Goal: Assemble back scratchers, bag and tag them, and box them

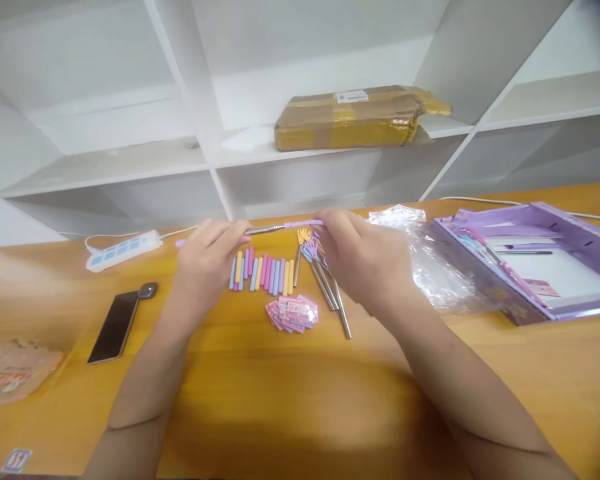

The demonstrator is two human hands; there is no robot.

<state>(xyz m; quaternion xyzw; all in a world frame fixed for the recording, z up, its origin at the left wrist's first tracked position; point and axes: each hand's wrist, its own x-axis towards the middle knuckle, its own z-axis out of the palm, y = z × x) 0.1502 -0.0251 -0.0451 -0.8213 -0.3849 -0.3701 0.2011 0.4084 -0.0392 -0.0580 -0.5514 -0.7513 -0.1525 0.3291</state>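
Between my two hands I hold a back scratcher (266,230) stretched out level, with a thin stepped metal rod and a purple part at its right. My left hand (205,267) is closed around the rod's left part, and a purple tip pokes out beyond it. My right hand (363,257) grips the purple end, hiding its tip. Below it lie several metal-rod back scratchers (325,283) with yellow, blue and purple hand-shaped heads. Between my arms are rows of coloured tubes (275,275) in pink, purple, blue and yellow, and a small pile of pink cards (293,313).
A purple box (525,313) with pens and papers stands at the right, beside crumpled clear plastic (443,273). At the left are a power strip (125,251), a phone (114,327) and an orange packet (17,373). A taped carton (350,120) sits on the shelf behind.
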